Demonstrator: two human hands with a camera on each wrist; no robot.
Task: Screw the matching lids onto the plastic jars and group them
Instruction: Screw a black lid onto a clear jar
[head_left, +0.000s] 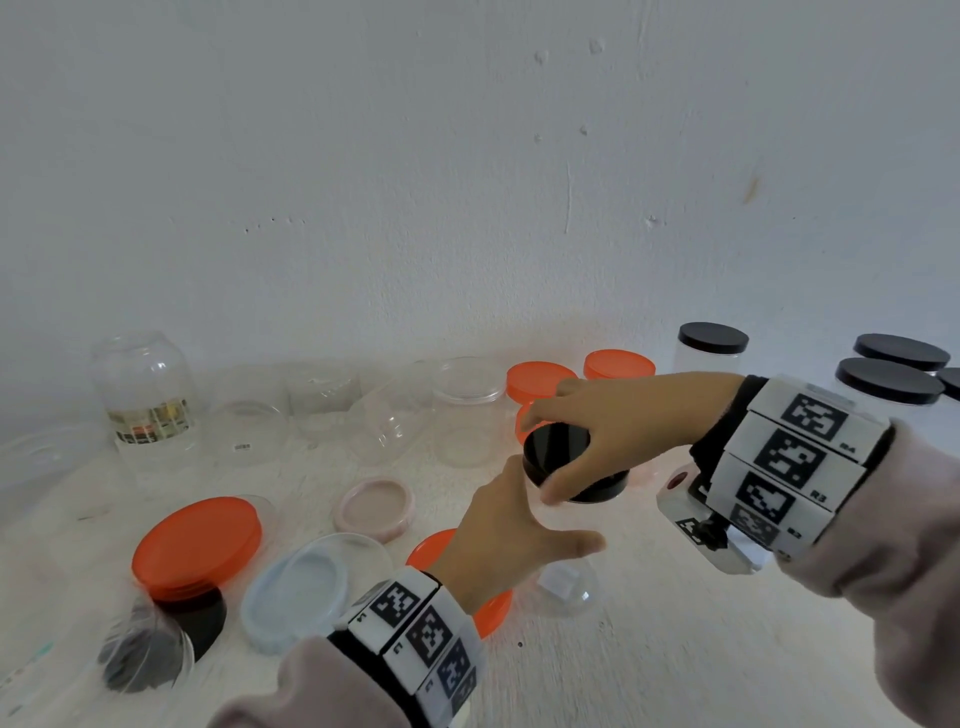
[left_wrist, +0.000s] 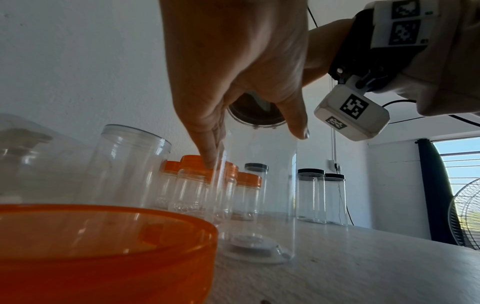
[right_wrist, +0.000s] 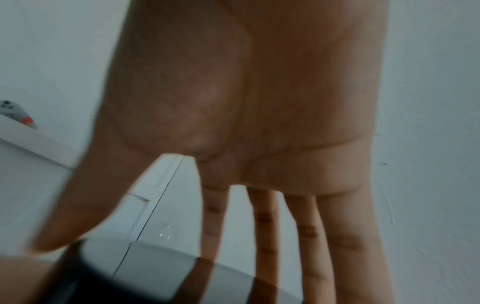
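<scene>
A tall clear jar stands upright on the white table, and a black lid sits on its mouth. My right hand comes down from above, thumb and fingers curled round the lid's rim. My left hand grips the jar body just below the lid, thumb on the near side and fingers on the far side. In the left wrist view the left hand pinches the jar wall, with the black lid above it. The right wrist view is blurred, showing the right hand's fingers over the black lid.
Jars with black lids stand at the back right, orange-lidded jars beside them. Open clear jars line the wall at left. Loose lids lie near the front: orange, pale blue, pink, black.
</scene>
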